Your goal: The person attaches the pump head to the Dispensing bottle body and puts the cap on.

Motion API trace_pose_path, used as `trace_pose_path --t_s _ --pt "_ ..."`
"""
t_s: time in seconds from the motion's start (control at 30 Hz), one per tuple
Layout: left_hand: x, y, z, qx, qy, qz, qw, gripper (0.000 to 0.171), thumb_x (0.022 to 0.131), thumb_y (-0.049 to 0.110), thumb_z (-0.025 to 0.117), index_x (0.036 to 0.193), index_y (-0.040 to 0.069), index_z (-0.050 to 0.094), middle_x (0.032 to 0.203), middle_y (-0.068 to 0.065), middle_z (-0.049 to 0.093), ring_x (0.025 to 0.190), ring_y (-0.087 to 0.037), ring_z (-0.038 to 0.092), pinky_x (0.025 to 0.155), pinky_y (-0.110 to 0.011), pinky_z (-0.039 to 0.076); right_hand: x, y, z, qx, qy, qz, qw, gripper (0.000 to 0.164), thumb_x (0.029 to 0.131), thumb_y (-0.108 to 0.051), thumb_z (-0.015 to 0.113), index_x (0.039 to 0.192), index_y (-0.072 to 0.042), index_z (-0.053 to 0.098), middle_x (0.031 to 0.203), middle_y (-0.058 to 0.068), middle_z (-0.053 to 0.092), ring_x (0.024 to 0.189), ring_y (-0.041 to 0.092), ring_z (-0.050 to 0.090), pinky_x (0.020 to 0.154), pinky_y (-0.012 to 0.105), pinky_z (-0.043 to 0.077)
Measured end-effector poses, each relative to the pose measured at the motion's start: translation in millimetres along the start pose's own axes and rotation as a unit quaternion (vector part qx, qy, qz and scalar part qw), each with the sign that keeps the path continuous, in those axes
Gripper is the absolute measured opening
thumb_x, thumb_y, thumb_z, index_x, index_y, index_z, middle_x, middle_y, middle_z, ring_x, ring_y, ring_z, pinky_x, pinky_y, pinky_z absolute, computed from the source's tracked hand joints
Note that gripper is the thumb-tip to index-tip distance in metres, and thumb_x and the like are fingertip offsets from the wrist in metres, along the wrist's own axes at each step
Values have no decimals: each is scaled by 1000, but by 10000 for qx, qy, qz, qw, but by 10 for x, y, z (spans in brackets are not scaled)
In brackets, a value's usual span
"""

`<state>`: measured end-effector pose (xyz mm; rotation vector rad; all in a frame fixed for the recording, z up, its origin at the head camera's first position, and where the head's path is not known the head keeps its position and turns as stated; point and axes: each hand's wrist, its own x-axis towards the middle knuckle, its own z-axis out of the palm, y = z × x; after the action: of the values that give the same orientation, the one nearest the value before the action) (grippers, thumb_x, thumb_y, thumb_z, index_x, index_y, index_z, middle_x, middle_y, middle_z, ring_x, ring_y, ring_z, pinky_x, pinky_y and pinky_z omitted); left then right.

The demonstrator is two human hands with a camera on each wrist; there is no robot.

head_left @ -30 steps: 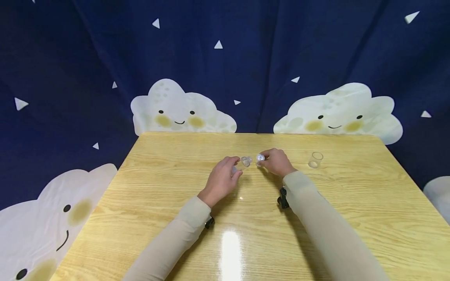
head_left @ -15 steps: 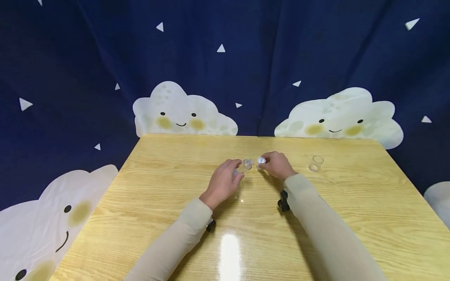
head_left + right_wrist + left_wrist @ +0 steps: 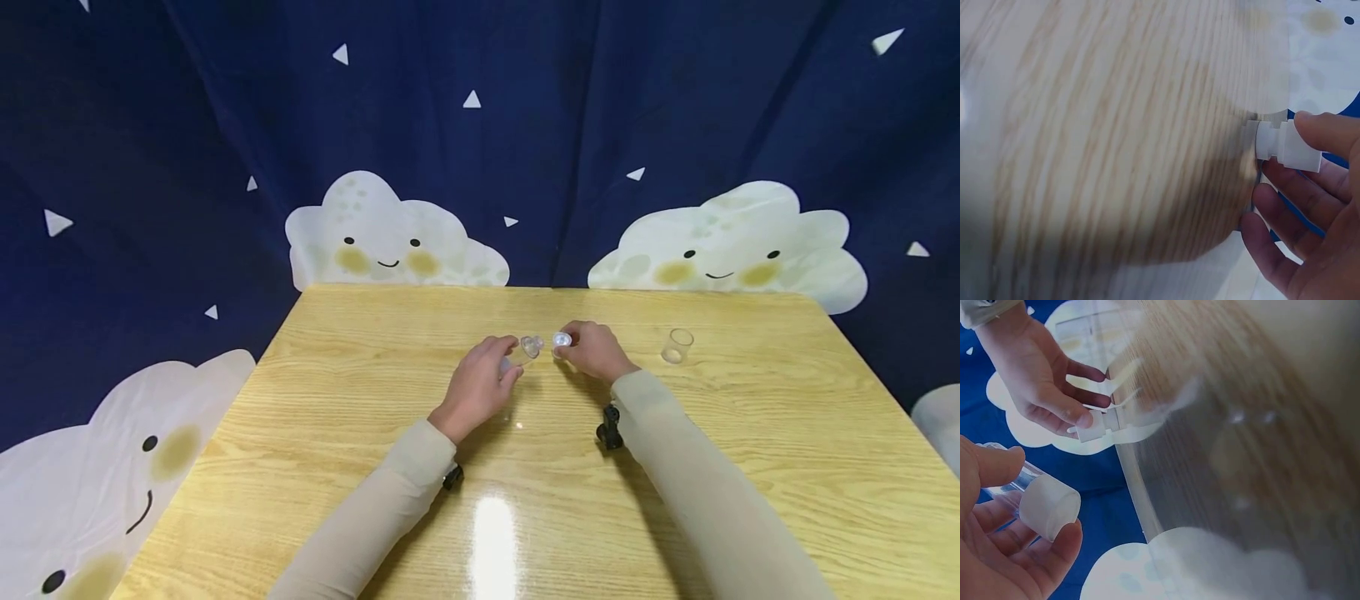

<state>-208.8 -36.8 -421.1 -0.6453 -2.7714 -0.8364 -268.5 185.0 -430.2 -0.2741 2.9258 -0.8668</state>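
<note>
My left hand (image 3: 480, 383) holds a small clear bottle (image 3: 532, 346) with a narrow neck pointing right. In the left wrist view the bottle's white end (image 3: 1050, 503) shows between thumb and fingers. To its right, my right hand (image 3: 595, 350) pinches a small white stepped piece (image 3: 562, 339) between thumb and forefinger. This white piece (image 3: 1297, 145) stands low at the wooden tabletop in the right wrist view, the other fingers loosely curled beside it. A narrow gap separates the bottle neck from the white piece.
A clear open cylinder (image 3: 677, 346), like a cap, stands on the wooden table (image 3: 360, 358) right of my right hand. A dark blue curtain (image 3: 540, 150) with clouds hangs behind the table's far edge. Black wrist straps (image 3: 611, 427) sit under the sleeves.
The head view has shifted slightly. Both hands keep their holds on the bottle and the white piece, with hardly any movement.
</note>
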Motion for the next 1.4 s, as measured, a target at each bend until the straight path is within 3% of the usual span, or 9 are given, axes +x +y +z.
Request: trace_pose_path --t_s 0.3,0.53,0.83,1.4 --pt "-11 -1 -9 2 -21 53 10000 43 97 23 65 136 8 56 120 -9 67 105 -23 66 87 -36 57 22 57 -4 -147 55 52 9999 37 91 -24 69 118 2 66 107 19 71 89 26 65 77 37 55" --pt "-10 2 -22 71 -47 72 9999 42 98 24 64 136 8 56 120 -8 67 105 -22 66 86 -35 57 -17 122 -54 -7 198 -104 9997 36 92 -21 65 121 1 64 111 19 70 100 32 67 80 41 56" --pt "-24 16 -35 85 -127 36 9999 42 99 26 62 137 9 55 123 -8 66 105 -21 66 84 -35 57 -151 205 -118 159 484 -499 9975 30 91 -16 63 115 1 65 108 20 69 96 34 67 81 43 56" --pt "-16 43 -46 7 -74 72 9999 42 98 25 63 135 7 57 121 -8 67 104 -21 66 87 -35 56 -494 342 -284 -71 716 -718 9948 34 94 -12 63 125 3 62 115 25 66 99 36 62 84 51 51"
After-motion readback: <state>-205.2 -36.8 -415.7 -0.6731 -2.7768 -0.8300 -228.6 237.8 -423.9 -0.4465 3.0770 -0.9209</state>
